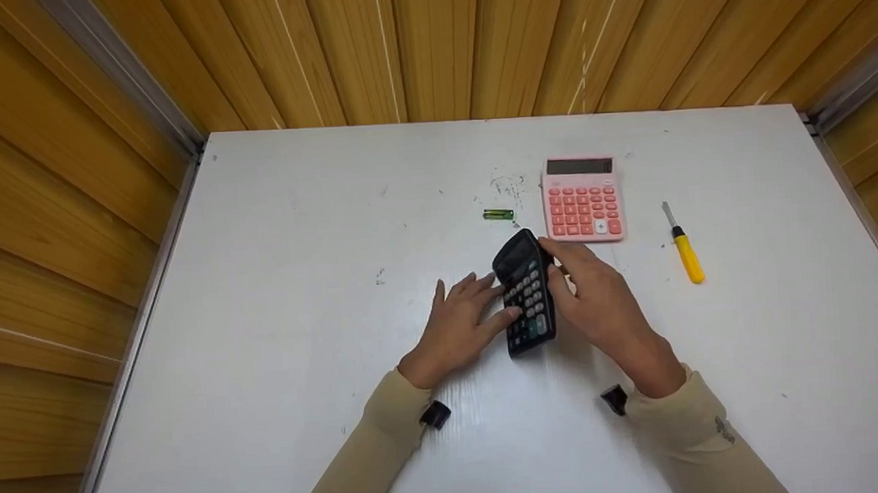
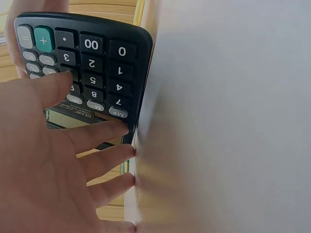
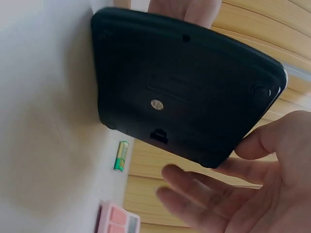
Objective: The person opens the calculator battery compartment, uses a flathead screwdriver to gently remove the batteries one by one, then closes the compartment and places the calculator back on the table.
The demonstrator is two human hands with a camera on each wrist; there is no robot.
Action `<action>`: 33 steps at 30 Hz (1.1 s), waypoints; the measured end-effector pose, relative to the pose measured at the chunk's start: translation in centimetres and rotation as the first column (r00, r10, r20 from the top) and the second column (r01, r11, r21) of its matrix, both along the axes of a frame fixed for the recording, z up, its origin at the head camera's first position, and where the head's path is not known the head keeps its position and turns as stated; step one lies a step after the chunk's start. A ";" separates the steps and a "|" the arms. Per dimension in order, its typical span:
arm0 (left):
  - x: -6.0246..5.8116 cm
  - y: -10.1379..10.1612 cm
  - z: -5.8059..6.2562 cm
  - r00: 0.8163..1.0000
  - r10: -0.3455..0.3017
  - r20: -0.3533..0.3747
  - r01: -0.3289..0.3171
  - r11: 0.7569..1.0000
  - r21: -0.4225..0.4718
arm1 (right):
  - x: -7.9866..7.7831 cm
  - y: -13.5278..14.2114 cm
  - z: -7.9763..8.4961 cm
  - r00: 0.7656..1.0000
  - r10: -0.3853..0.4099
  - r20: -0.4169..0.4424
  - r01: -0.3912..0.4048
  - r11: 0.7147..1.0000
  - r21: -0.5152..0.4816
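A black calculator (image 1: 533,294) stands tilted up on its long side edge on the white table. My right hand (image 1: 599,298) pinches its upper corner between thumb and fingers. The left hand (image 1: 454,328) has its fingers extended; in the left wrist view its thumb touches the keys and its index fingertip lies on the face near the lower edge, the other fingertips at the tabletop. Seen from the right wrist, the calculator's back (image 3: 204,97) bears a small round silver disc (image 3: 157,104) and a notch near one edge.
Beyond the black calculator lie a green battery (image 1: 498,214) and a pink calculator (image 1: 584,201). A yellow-handled screwdriver (image 1: 686,252) lies farther right. Wood-patterned panels (image 1: 436,47) border the back and sides of the table (image 1: 276,285).
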State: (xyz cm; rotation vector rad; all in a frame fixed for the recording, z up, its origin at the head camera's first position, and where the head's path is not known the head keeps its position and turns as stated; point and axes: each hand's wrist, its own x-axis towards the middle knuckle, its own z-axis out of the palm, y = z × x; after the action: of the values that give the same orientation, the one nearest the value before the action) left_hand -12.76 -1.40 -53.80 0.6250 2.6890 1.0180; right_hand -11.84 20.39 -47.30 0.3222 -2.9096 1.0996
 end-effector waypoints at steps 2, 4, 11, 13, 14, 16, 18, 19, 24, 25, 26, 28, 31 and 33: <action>0.0 0.0 0.0 1.000 0.002 0.002 -0.002 1.000 -0.001 | 0.3 -0.1 0.2 1.000 -0.003 -0.030 0.005 0.997 0.081; 0.1 0.0 0.1 1.000 0.002 0.004 -0.002 1.000 -0.002 | 0.5 -0.2 0.3 0.999 -0.002 -0.051 0.010 0.988 0.154; 0.1 -0.1 0.0 1.000 -0.011 -0.013 0.011 1.000 -0.003 | 0.9 -0.3 0.8 0.995 -0.003 -0.098 0.032 0.955 0.294; 0.1 -0.1 -0.1 1.000 -0.013 -0.018 0.013 1.000 -0.010 | 0.9 -0.3 1.0 0.995 -0.015 -0.097 0.045 0.949 0.314; 0.1 -0.1 -0.2 1.000 -0.014 -0.024 0.014 1.000 -0.016 | 1.0 -0.2 1.0 0.995 -0.020 -0.095 0.050 0.945 0.324; 0.1 -0.1 -0.4 0.999 -0.012 -0.034 0.012 1.000 -0.024 | 1.0 -0.1 1.2 0.996 -0.027 -0.091 0.057 0.937 0.344; 0.1 0.0 -0.5 0.999 -0.011 -0.043 0.010 1.000 -0.028 | 0.9 0.0 1.3 0.996 -0.028 -0.090 0.059 0.928 0.367; 0.1 0.0 -0.6 0.999 -0.010 -0.049 0.008 1.000 -0.030 | 0.9 0.0 1.3 0.995 -0.027 -0.092 0.060 0.925 0.376; 0.2 0.1 -0.8 0.998 -0.006 -0.067 0.003 0.999 -0.041 | 1.0 0.3 1.4 0.995 -0.017 -0.103 0.060 0.902 0.428; 0.2 0.1 -0.8 0.998 -0.006 -0.068 0.003 0.999 -0.044 | 1.0 0.4 1.3 0.993 -0.011 -0.115 0.061 0.898 0.436; 0.2 0.1 -0.7 0.998 -0.007 -0.068 0.003 0.999 -0.046 | 1.0 0.5 1.2 0.992 -0.005 -0.128 0.062 0.894 0.444; 0.2 0.1 -0.7 0.998 -0.007 -0.067 0.004 0.999 -0.047 | 0.9 0.7 1.0 0.987 0.008 -0.159 0.067 0.887 0.456; 0.2 0.1 -0.7 0.998 -0.006 -0.068 0.003 0.999 -0.044 | 0.8 0.9 0.7 0.986 0.009 -0.167 0.070 0.885 0.460; 0.2 0.1 -0.7 0.998 -0.004 -0.069 0.001 0.999 -0.040 | 0.7 1.0 0.5 0.989 -0.003 -0.148 0.071 0.889 0.453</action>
State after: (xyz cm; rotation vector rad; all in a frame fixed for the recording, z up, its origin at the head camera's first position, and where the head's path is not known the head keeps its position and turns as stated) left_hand -12.53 -1.31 -54.47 0.6677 2.7603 0.9567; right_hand -11.16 21.41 -46.75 0.3310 -2.9907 0.3469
